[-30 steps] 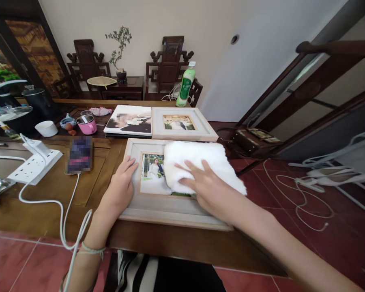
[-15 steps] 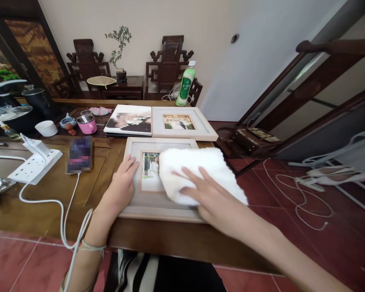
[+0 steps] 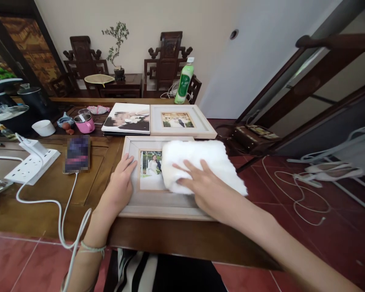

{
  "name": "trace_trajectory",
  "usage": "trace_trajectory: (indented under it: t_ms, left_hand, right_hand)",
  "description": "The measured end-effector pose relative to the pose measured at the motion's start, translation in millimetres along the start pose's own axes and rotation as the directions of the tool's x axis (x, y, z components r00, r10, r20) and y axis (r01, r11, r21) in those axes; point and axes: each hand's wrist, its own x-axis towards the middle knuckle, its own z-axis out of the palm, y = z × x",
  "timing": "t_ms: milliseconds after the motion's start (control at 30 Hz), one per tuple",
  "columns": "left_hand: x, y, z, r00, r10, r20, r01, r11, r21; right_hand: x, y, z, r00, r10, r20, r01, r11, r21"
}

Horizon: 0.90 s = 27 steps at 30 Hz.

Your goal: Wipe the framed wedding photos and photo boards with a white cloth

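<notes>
A pale wooden photo frame (image 3: 158, 205) lies flat on the wooden table (image 3: 48, 198) in front of me. My left hand (image 3: 120, 186) rests flat on the frame's left border, fingers stretched out. A fluffy white cloth (image 3: 197, 164) covers the right half of the frame and hangs past the table's right edge. My right hand (image 3: 205, 188) presses flat on the cloth, fingers spread, over the glass. Part of the photo (image 3: 150, 174) shows to the left of the cloth.
Behind lie a second frame (image 3: 182, 121) and a photo album (image 3: 127, 119). A green bottle (image 3: 182, 85) stands at the back. On the left are a phone (image 3: 77, 154), a white power strip (image 3: 28, 164) with cable, a pink cup (image 3: 84, 123) and a white bowl (image 3: 44, 127). Cables lie on the red floor (image 3: 304, 190).
My right hand slid the cloth left over the glass half a second ago, then back a little to the right. My left hand has kept its place on the frame's border.
</notes>
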Motion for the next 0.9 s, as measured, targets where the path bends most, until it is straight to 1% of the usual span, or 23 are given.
trace_trajectory:
  t_ms: [33,133,200,233,300,367,433,500,567,633,700,767,800,900]
  left_hand:
    - [0,0,0.1,1.0,0.001,0.0,-0.001,1.0,-0.001]
    - [-1,-2,0.6,1.0,0.009,0.001,-0.009,1.0,-0.011]
    - [-1,-3,0.9,1.0,0.02,0.002,-0.02,1.0,-0.015]
    - [-1,-4,1.0,1.0,0.026,0.001,-0.026,1.0,-0.015]
    - [-2,-4,1.2,1.0,0.03,-0.003,-0.031,0.999,-0.016]
    - [-2,-4,1.3,1.0,0.024,-0.002,-0.024,0.999,-0.02]
    - [-3,-4,1.3,1.0,0.016,0.0,-0.016,0.999,-0.032]
    - [-3,-3,1.1,1.0,0.011,-0.001,-0.011,0.999,-0.049]
    - [-3,-3,0.5,1.0,0.005,0.002,-0.005,0.998,-0.06]
    - [-3,-2,-0.4,1.0,-0.006,0.013,0.007,0.998,-0.061]
    - [-3,-1,-1.2,1.0,-0.02,0.023,0.021,0.998,-0.059]
    - [-2,-1,-1.3,1.0,-0.022,0.022,0.024,0.998,-0.06]
    - [-2,-1,-0.9,1.0,-0.019,0.015,0.02,0.998,-0.059]
    - [-1,-3,1.9,1.0,0.008,-0.018,-0.009,0.999,-0.049]
  right_hand:
    - [-14,-8,-4,0.999,-0.03,0.021,0.029,0.999,0.039]
    - [-51,-30,-16,0.994,-0.111,0.013,0.108,0.987,0.118]
    - [-64,-41,-20,0.988,-0.155,0.021,0.15,0.977,0.151]
    - [-65,-44,-21,0.986,-0.167,0.029,0.16,0.974,0.161]
    - [-59,-46,-18,0.987,-0.158,0.037,0.15,0.974,0.169]
    - [-45,-39,-12,0.993,-0.121,0.015,0.117,0.981,0.156]
    - [-25,-23,-4,0.995,-0.085,-0.047,0.09,0.989,0.116]
    - [-2,-3,4,0.992,-0.039,-0.122,0.046,0.998,0.053]
    - [21,19,9,0.984,0.027,-0.176,-0.028,1.0,-0.001]
    - [42,37,11,0.974,0.097,-0.204,-0.106,0.994,-0.036]
    - [56,47,11,0.969,0.128,-0.212,-0.143,0.988,-0.058]
    - [60,47,9,0.974,0.116,-0.195,-0.132,0.989,-0.068]
    - [58,44,8,0.98,0.1,-0.173,-0.113,0.991,-0.067]
    - [35,25,5,0.996,0.034,-0.08,-0.037,0.999,-0.035]
